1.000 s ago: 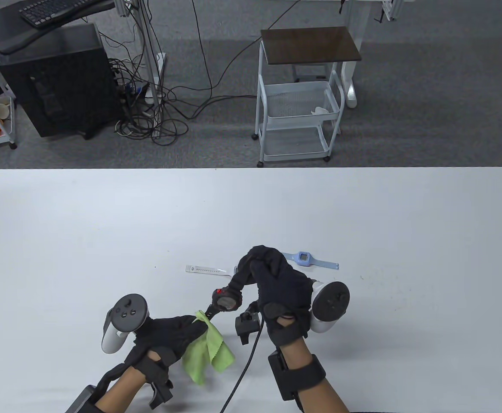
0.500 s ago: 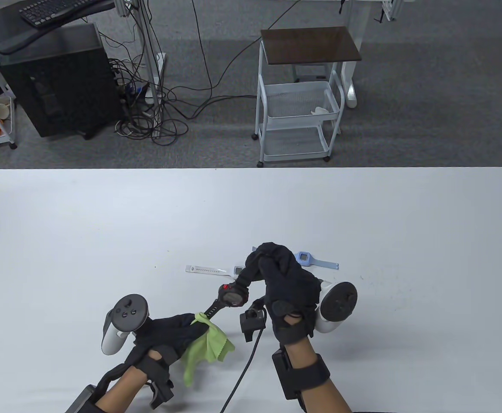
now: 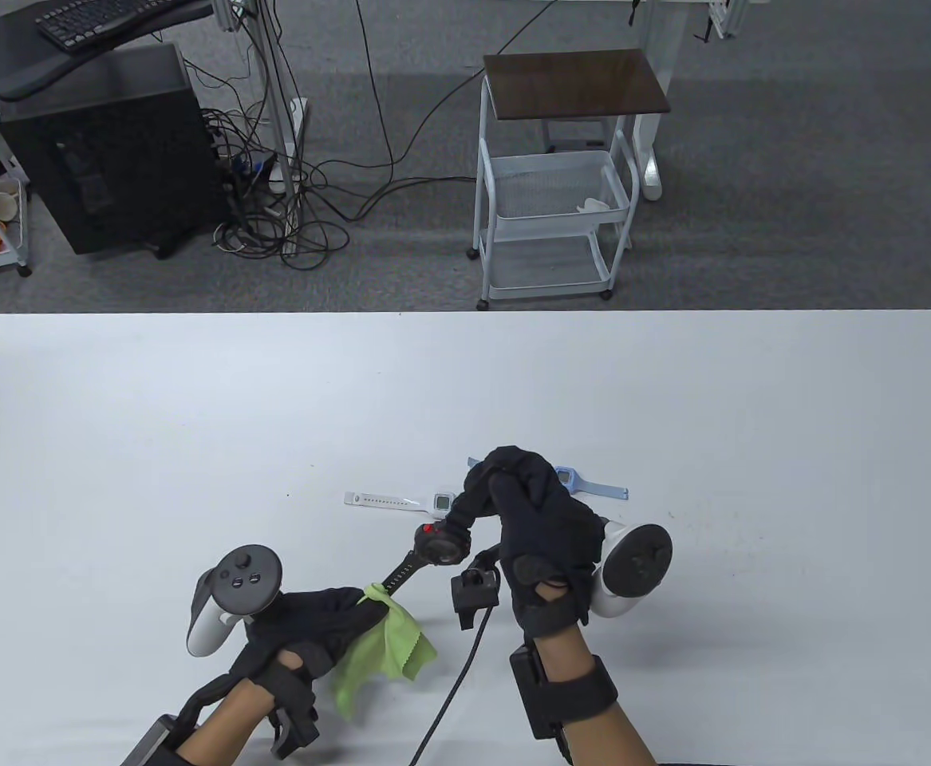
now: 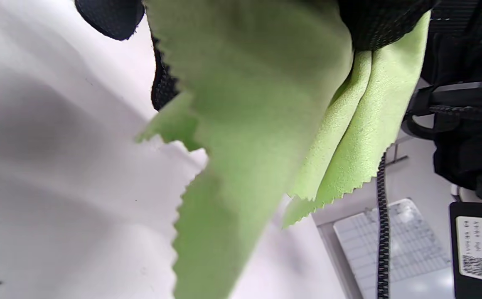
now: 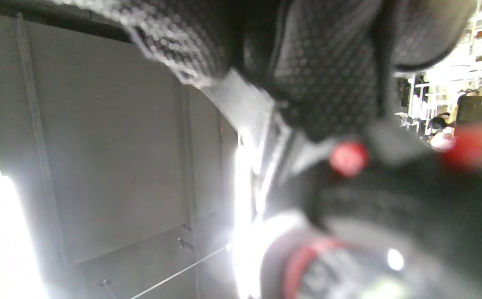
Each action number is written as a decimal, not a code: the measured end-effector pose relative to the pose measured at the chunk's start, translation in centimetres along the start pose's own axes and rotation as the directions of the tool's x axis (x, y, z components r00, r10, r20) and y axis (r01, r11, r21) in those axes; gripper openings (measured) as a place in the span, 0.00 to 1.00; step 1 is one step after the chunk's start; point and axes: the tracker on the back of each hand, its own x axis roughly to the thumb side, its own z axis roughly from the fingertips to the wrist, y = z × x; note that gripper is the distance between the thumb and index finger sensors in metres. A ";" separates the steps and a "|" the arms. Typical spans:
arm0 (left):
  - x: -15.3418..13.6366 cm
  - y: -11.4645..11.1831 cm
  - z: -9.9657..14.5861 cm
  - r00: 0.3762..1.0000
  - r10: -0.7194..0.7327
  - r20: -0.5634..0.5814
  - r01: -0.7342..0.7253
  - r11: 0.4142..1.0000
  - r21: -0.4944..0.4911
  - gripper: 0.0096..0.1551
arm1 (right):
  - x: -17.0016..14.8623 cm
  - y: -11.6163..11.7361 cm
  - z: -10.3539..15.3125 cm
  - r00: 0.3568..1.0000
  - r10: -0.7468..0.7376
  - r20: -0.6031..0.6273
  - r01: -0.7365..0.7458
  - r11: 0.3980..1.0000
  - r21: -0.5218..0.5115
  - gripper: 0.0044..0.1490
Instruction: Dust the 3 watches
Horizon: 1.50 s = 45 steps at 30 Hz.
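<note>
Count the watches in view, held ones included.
3. Black watch held up by right hand, its strap in the green cloth the left hand pinches; white watch and blue watch on table.

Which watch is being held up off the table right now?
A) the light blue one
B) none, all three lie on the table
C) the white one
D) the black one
D: the right hand holds the black watch by one strap while the left hand pinches the green cloth on its other strap; the white watch and blue watch lie on the table.
</note>
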 end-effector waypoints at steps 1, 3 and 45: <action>0.2 0.0 0.0 1.000 -0.009 0.010 0.009 1.000 0.002 0.29 | 0.1 -0.1 0.0 1.000 -0.011 -0.004 0.011 1.000 0.000 0.22; 0.5 0.0 0.1 1.000 -0.024 0.013 0.024 1.000 -0.004 0.28 | 0.1 -0.3 -0.1 1.000 0.012 0.007 -0.012 1.000 -0.013 0.22; -2.2 -0.9 -1.4 0.798 -0.533 -0.281 0.458 0.840 -0.291 0.38 | -0.7 0.9 0.3 0.994 0.105 -0.037 -0.100 0.988 0.117 0.23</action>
